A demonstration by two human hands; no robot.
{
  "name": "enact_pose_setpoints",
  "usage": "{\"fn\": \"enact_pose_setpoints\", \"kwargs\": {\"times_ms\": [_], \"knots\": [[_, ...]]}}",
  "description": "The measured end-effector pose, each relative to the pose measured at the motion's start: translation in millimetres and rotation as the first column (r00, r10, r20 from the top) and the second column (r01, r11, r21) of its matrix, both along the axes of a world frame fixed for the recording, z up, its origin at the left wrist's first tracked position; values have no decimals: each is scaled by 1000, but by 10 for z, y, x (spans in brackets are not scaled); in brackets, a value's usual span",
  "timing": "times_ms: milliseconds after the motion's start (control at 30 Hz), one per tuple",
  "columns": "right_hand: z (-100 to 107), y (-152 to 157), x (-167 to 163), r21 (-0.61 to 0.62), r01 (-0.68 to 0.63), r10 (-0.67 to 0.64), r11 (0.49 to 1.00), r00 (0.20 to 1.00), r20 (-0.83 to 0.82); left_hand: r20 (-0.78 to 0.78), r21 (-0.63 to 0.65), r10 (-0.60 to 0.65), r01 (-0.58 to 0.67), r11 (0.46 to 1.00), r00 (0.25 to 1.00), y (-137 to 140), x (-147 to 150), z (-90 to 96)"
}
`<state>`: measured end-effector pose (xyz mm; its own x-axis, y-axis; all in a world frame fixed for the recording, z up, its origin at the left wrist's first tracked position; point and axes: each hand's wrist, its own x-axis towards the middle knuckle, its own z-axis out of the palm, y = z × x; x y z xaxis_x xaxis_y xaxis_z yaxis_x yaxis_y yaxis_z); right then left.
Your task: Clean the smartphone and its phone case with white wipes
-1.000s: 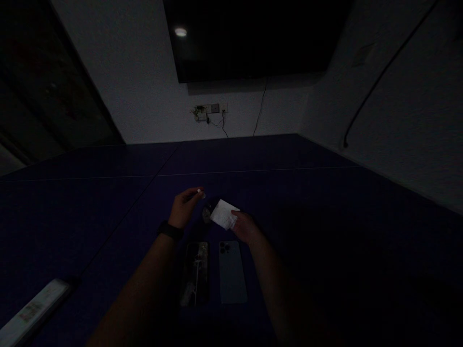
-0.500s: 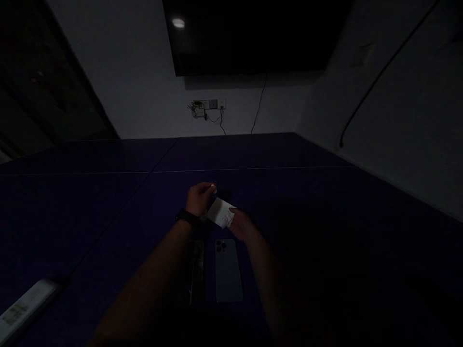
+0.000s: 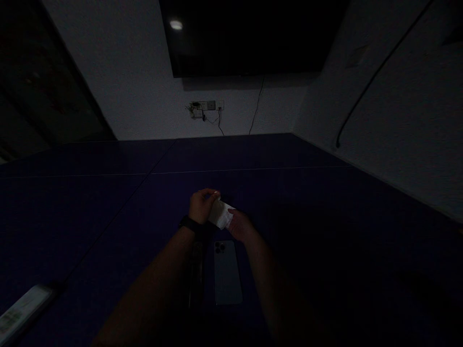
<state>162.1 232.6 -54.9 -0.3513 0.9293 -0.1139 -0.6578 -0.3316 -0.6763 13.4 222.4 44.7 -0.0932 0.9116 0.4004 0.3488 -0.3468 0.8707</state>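
Note:
It is very dark here. My right hand (image 3: 239, 225) is closed on a flat, white, paper-like packet (image 3: 219, 215), thumb on top at its right end. Faint marks or creases show near that thumb; whether it is a folded sheet or a packet, I cannot tell. My left hand (image 3: 201, 205), with a dark watch (image 3: 190, 223) on the wrist, pinches a small white piece (image 3: 217, 193) at the packet's upper left corner. Below the hands a phone (image 3: 227, 274) lies back up on the dark blue table (image 3: 289, 193). Left of it lies a dark, long object (image 3: 196, 270), partly behind my left forearm.
A white power strip or similar long box (image 3: 23, 308) lies at the lower left. On the far wall are sockets with plugs and cables (image 3: 204, 107), under a large dark screen (image 3: 253, 38). A black cable (image 3: 376, 77) runs down the right wall.
My left hand has come down and slightly right, so its pinch is now close against the packet's upper corner. My right hand keeps its hold. The view has shifted slightly.

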Motion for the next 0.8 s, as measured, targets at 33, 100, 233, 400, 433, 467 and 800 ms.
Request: {"fn": "enact_pose_setpoints", "kwargs": {"times_ms": [33, 100, 233, 400, 433, 467, 800], "knots": [[7, 2, 3, -11, 3, -3, 1000, 1000, 4, -6, 3, 5, -5, 1000, 1000, -14, 15, 1], [18, 5, 6, -42, 12, -12, 999, 1000, 12, -19, 14, 17, -16, 1000, 1000, -56, 39, 13], [22, 5, -6, -87, 29, -28, 996, 999, 16, -62, 35, 52, -50, 998, 997, -168, 74, 27], [13, 17, -5, -103, 34, -33, 994, 999, 9, -121, 49, 114, -109, 993, 986, -303, 105, 1], [13, 21, -2, -101, 32, -31, 994, 999, 8, -128, 52, 124, -118, 992, 984, -327, 100, 2], [12, 25, 2, -99, 29, -28, 995, 1000, 8, -133, 58, 135, -128, 990, 982, -350, 91, 5], [28, 21, -22, -117, 24, -24, 993, 1000, -1, -195, 94, 217, -202, 975, 956, -426, -96, -59]]}}
